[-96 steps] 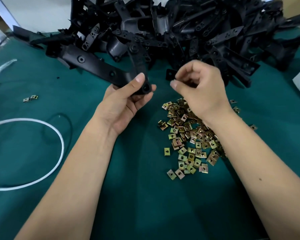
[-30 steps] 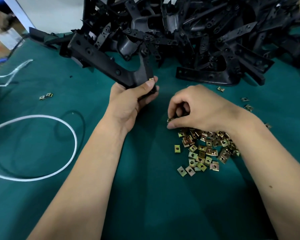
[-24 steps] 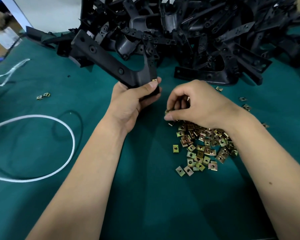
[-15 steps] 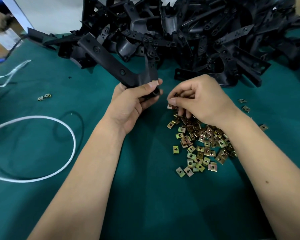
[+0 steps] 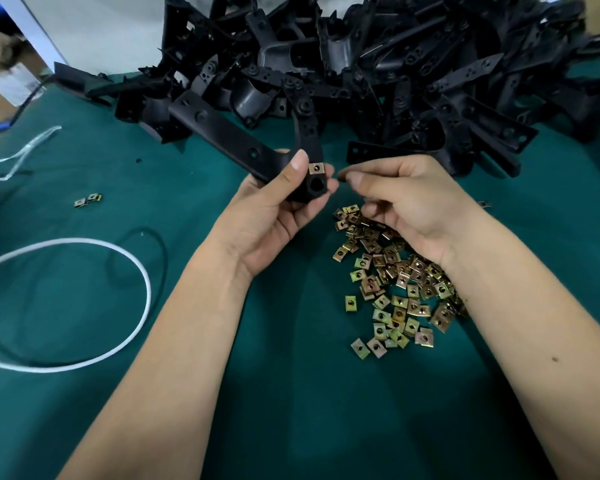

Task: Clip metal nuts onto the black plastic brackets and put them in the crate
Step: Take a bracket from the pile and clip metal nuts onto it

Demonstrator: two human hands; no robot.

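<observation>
My left hand (image 5: 267, 216) grips a long black plastic bracket (image 5: 222, 133) at its bend, thumb on top. A brass-coloured metal nut (image 5: 316, 168) sits clipped on the bracket's end, just beside the thumb. My right hand (image 5: 416, 202) hovers right of it, fingers curled, thumb and forefinger pinched together on a small nut that is mostly hidden. Below that hand lies a loose heap of metal nuts (image 5: 395, 282) on the green cloth. No crate is in view.
A big pile of black brackets (image 5: 395, 81) fills the back of the table. A white cord loop (image 5: 118, 254) and a thin black ring (image 5: 160, 251) lie at the left, with two stray nuts (image 5: 88, 199) beyond them. Green cloth (image 5: 291, 393) covers the front.
My right hand dipped into the nut heap, pinched something up and rose toward the bracket's end. My left hand turned the bracket, so the clipped nut now faces me.
</observation>
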